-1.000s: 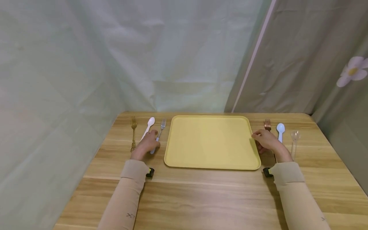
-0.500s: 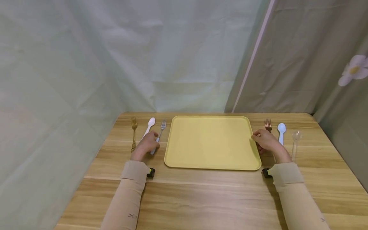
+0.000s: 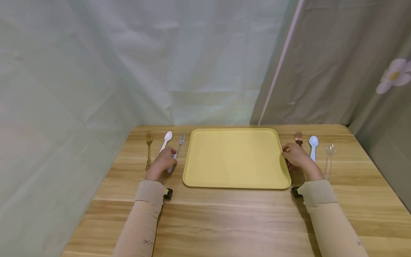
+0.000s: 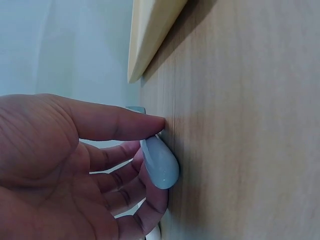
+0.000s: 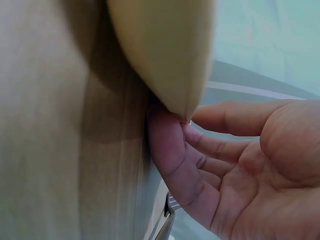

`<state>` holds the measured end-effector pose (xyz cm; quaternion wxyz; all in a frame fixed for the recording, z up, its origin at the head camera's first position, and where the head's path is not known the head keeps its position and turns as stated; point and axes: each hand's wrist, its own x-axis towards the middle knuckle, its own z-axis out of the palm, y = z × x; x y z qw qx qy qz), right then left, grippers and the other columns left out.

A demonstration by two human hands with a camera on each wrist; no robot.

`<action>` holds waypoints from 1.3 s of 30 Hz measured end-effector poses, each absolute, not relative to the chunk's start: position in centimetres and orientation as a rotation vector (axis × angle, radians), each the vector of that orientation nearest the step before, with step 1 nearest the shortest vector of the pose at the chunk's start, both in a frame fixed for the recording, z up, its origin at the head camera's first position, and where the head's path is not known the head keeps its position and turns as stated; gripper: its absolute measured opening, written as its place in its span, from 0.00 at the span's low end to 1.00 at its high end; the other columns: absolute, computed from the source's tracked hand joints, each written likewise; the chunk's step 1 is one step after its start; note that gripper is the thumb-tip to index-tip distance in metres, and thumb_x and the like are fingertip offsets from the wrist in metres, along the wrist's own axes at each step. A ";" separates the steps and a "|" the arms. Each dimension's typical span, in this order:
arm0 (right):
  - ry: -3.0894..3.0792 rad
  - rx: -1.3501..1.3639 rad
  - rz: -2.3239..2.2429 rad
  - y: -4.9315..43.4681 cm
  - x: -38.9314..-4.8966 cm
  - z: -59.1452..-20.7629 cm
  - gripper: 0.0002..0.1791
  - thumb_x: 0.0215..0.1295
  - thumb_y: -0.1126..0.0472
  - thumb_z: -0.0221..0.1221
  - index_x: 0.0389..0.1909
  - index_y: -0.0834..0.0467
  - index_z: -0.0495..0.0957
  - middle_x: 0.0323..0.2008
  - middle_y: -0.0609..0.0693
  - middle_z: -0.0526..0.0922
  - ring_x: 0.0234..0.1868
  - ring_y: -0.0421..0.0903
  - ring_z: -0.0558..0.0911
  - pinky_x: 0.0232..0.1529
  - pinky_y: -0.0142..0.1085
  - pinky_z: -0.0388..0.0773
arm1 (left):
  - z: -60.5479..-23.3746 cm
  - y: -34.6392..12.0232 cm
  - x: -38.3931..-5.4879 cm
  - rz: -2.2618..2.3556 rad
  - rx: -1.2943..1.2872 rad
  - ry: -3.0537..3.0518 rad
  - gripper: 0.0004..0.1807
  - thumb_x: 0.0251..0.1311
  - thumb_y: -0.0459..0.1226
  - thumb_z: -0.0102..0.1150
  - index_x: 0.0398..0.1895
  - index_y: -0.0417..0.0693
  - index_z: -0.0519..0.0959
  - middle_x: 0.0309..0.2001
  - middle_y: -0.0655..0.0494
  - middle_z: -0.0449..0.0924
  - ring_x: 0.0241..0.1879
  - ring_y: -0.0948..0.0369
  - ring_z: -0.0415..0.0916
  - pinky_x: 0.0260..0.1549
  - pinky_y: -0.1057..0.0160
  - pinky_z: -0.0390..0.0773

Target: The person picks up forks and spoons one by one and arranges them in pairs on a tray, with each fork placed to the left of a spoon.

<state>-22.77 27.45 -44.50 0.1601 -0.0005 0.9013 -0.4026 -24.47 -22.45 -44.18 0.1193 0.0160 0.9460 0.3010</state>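
Observation:
A fork (image 3: 181,139) with metal tines and a pale blue-grey handle lies left of the yellow tray (image 3: 236,159). My left hand (image 3: 164,159) pinches its handle (image 4: 161,164) between thumb and curled fingers, close against the tabletop. At the tray's right side, my right hand (image 3: 296,156) grips the edge. In the right wrist view, the thumb is on the rim (image 5: 186,112) and a finger curls beneath it. A copper-coloured fork (image 3: 298,137) lies partly hidden behind that hand. Left of the held fork is a white spoon (image 3: 168,136), its handle hidden by my left hand.
A gold fork (image 3: 148,140) with an ornate handle lies farthest left on the wooden table (image 3: 224,221). On the right are a light blue spoon (image 3: 313,141) and a clear spoon (image 3: 330,149). A pale curtain (image 3: 205,64) hangs behind the table's far edge.
The head view has shifted very slightly. Both hands, the fork and the tray keep their places.

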 end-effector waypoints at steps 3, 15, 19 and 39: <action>2.567 0.003 -1.163 27.4 -22.8 -44.5 0.19 0.77 0.68 0.48 0.61 0.79 0.66 0.32 0.62 0.78 0.22 0.46 0.81 0.22 0.43 0.85 | -44.3 -22.5 -24.5 0.882 0.041 2.763 0.29 0.55 0.24 0.57 0.63 0.24 0.70 0.55 0.30 0.76 0.50 0.44 0.74 0.51 0.49 0.77; 2.575 -0.007 -1.182 27.2 -23.1 -45.0 0.20 0.75 0.69 0.50 0.61 0.79 0.66 0.27 0.60 0.78 0.18 0.45 0.81 0.21 0.42 0.85 | -44.0 -22.9 -24.3 0.876 0.035 2.754 0.28 0.58 0.24 0.54 0.65 0.26 0.70 0.59 0.29 0.75 0.55 0.42 0.74 0.53 0.48 0.77; 2.577 -0.012 -1.178 27.1 -23.1 -44.9 0.19 0.75 0.69 0.50 0.60 0.79 0.66 0.26 0.59 0.78 0.18 0.45 0.81 0.20 0.41 0.84 | -44.2 -23.0 -24.4 0.876 0.017 2.742 0.28 0.59 0.25 0.54 0.66 0.27 0.69 0.59 0.30 0.75 0.55 0.43 0.74 0.53 0.48 0.77; 2.586 -0.014 -1.172 27.4 -23.1 -44.7 0.18 0.74 0.70 0.51 0.59 0.78 0.65 0.25 0.58 0.77 0.18 0.44 0.80 0.20 0.41 0.84 | -44.1 -22.6 -24.4 0.888 -0.023 2.758 0.29 0.60 0.25 0.54 0.67 0.31 0.70 0.60 0.31 0.75 0.53 0.44 0.74 0.52 0.48 0.76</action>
